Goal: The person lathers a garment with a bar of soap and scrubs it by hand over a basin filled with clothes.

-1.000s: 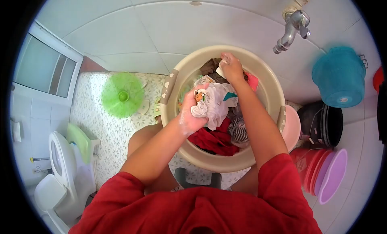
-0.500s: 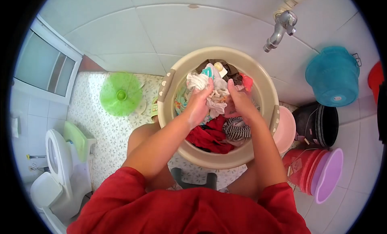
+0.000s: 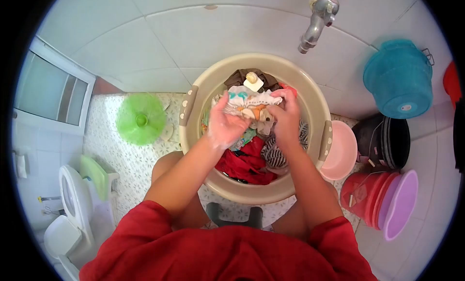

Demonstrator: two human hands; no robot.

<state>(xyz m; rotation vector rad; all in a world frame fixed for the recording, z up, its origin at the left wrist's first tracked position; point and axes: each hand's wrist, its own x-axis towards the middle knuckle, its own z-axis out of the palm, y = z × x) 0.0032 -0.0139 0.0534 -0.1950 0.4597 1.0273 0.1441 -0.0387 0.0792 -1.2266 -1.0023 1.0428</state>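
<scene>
A beige basin (image 3: 256, 197) holds a heap of wet clothes. My left hand (image 3: 226, 126) is palm up with its fingers apart, under the left end of a white patterned cloth (image 3: 252, 101). My right hand (image 3: 286, 117) has its fingers closed on the right end of that cloth. Beyond the cloth, a small white block with a yellowish piece on it (image 3: 252, 81) rests on a dark brown garment (image 3: 236, 77). Nearer me lie a red garment (image 3: 244, 162) and a striped one (image 3: 274, 154).
A metal tap (image 3: 317, 24) juts from the wall. On the right are a blue bucket (image 3: 402, 80), a pink basin (image 3: 340, 150), a black bucket (image 3: 387, 140), and red and purple tubs (image 3: 401, 206). A green lid-like object (image 3: 141, 119) and a toilet (image 3: 75, 194) are at left.
My right hand went from the white block back to the white cloth, now spread wider between both hands. My left hand has opened. The view has shifted slightly.
</scene>
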